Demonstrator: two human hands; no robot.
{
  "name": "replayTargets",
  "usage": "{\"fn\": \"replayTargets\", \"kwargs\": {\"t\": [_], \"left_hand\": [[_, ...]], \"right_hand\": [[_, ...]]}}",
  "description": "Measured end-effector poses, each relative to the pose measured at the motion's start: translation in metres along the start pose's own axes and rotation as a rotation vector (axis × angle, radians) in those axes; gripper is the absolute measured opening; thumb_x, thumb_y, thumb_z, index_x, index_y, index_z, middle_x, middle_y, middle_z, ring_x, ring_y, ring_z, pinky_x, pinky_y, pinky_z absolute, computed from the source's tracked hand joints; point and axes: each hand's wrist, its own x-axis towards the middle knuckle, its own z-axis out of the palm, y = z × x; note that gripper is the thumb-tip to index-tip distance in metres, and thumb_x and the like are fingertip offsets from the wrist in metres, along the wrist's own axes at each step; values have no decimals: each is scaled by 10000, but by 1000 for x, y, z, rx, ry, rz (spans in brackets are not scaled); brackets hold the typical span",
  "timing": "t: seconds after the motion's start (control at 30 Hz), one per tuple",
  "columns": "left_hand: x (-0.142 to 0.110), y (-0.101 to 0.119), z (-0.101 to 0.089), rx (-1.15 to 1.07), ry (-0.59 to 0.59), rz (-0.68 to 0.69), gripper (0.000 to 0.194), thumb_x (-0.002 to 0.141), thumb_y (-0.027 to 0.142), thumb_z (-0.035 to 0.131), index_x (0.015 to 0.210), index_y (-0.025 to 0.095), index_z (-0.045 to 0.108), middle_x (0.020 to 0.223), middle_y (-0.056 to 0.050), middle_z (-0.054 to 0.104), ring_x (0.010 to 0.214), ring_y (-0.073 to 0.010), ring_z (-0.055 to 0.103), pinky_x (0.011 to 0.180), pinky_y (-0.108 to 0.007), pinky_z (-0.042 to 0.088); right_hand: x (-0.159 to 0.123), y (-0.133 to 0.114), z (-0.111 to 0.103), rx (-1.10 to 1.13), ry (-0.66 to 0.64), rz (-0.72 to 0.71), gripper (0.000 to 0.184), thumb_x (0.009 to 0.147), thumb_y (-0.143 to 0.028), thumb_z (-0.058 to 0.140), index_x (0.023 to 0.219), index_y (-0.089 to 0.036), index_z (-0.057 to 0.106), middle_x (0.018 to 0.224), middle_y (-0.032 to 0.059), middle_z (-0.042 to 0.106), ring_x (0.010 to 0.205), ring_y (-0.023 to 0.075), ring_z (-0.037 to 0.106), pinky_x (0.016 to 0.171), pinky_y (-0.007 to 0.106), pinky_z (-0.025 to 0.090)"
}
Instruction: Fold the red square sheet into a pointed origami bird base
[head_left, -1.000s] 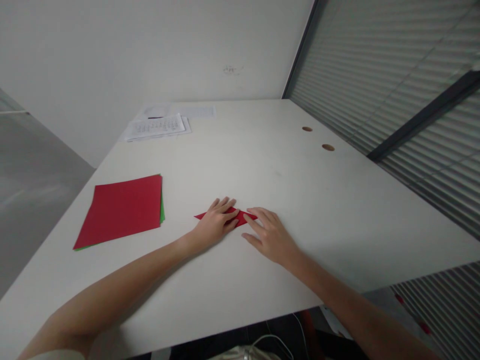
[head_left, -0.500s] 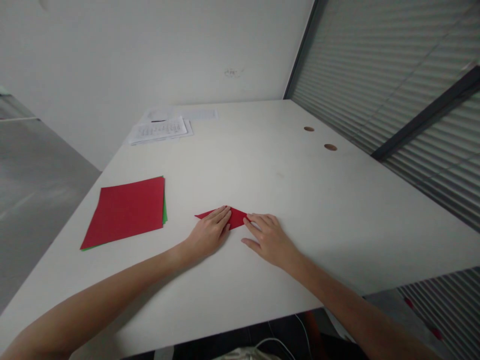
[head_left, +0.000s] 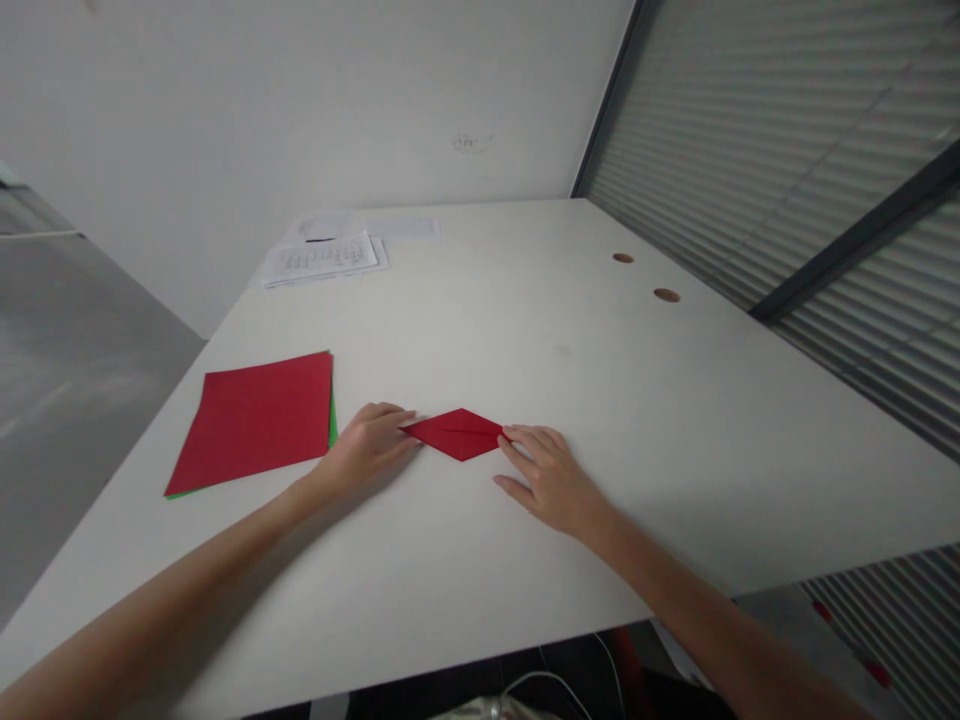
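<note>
A red sheet of paper folded into a long diamond (head_left: 457, 436) lies flat on the table, with a crease line along its middle. At its left point is my left hand (head_left: 371, 443), the fingers above the tip and the thumb below, spread apart. My right hand (head_left: 551, 478) rests at the opposite point, its outstretched fingertips on the paper and covering that end. The right thumb lies away from the fingers, over the bare tabletop. To the left sits a stack of square paper, a red sheet (head_left: 255, 420) on top and a green sheet (head_left: 333, 425) showing beneath.
The white table (head_left: 480, 320) meets a wall at the back. Printed papers (head_left: 322, 258) lie at its far left. Two round holes (head_left: 667, 295) are near the right edge, beside window blinds (head_left: 750, 150). A white cable (head_left: 551, 680) hangs below the front edge.
My left hand has slid left from the middle of the folded paper to its left point, uncovering the diamond's centre. The right hand stays at the right point.
</note>
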Motion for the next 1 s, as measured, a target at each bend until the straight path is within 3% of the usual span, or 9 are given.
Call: {"fn": "replayTargets", "kwargs": {"t": [0.13,0.33,0.47,0.57,0.67,0.73,0.83,0.9,1.0], "left_hand": [[1,-4,-11,-119,-22,-276,367,762,416,689,1029,167,721,866,-71,702,693,-165,611,630,-274,509],[15,1,-11,-154,-93,-348,387,682,448,735,968,188,744,800,-52,717,627,-162,586,578,-264,455],[22,5,-6,-226,-144,-397,363,708,480,725,908,177,736,689,-42,699,609,-168,606,554,-260,443],[26,15,1,-472,-96,-411,306,716,432,724,832,150,700,739,-54,705,656,-175,652,595,-274,490],[31,34,7,-785,7,-370,443,657,364,792,1016,142,654,884,-59,710,744,-185,694,695,-313,551],[36,50,9,-901,28,-331,563,652,320,811,1143,144,600,846,-44,712,737,-179,696,718,-328,563],[45,71,8,-1006,47,-260,545,659,275,811,1138,133,594,833,-54,727,758,-180,701,750,-327,563],[50,79,7,-1017,63,-249,509,666,257,803,1118,132,605,836,-56,733,746,-175,699,739,-315,558],[55,83,6,-1020,93,-273,469,650,225,805,1075,127,634,749,-22,716,686,-150,680,703,-283,542]], "right_hand": [[0,1,0,8,5,-4,424,946,-399,511,1234,-106,620,1251,192,615,1177,299,534,992,502,430],[-1,-1,0,-1,22,5,384,946,-358,515,1228,-121,625,1239,191,618,1167,301,540,973,497,425],[-2,-3,1,3,46,25,332,955,-336,504,1178,-135,645,1179,165,637,1089,284,556,910,453,434],[0,-5,-3,19,72,30,275,947,-348,522,1070,-156,677,1061,127,668,973,260,576,829,413,432],[10,-10,-15,58,169,100,250,932,-387,545,949,-181,685,944,93,672,880,238,574,781,393,420],[22,-14,-29,87,249,169,261,926,-407,545,986,-189,676,963,95,659,908,245,568,805,396,420],[41,-21,-52,184,307,230,304,923,-442,535,1070,-199,641,1009,93,655,943,249,574,826,389,431],[50,-22,-65,304,278,243,243,954,-398,483,944,-208,635,897,62,655,843,210,587,775,353,444],[56,-17,-73,370,342,287,205,932,-360,527,845,-208,634,845,56,647,827,201,587,784,349,451]]}}
